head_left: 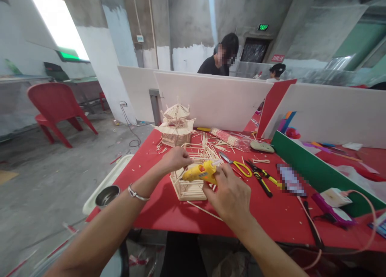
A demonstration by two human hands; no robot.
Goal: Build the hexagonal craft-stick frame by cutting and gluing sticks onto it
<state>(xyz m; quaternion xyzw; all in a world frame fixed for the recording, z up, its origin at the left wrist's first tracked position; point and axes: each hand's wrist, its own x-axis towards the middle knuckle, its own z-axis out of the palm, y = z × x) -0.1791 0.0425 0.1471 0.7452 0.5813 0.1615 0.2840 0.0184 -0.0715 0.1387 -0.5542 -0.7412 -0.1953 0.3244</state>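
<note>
My right hand (230, 190) is wrapped round a yellow glue gun (200, 172), which lies sideways over a half-built stick model (193, 194). The model is a many-sided frame of pale thin wooden sticks with a slatted base and an open top. My left hand (176, 158), a silver bangle on its wrist, is closed in a pinch at the model's upper left edge. What its fingertips hold is hidden. Behind stands a finished-looking stick pagoda (177, 122) with tiered roofs. A single loose stick (205, 210) lies in front of the model.
Right of the model on the red table (169, 218) lie yellow-handled scissors (241, 166), pliers (261, 178) and loose sticks. A bag of sticks (226, 137) lies behind. A metal bowl (107, 195) sits at the left edge. White boards (211, 100) screen off a person (215, 64).
</note>
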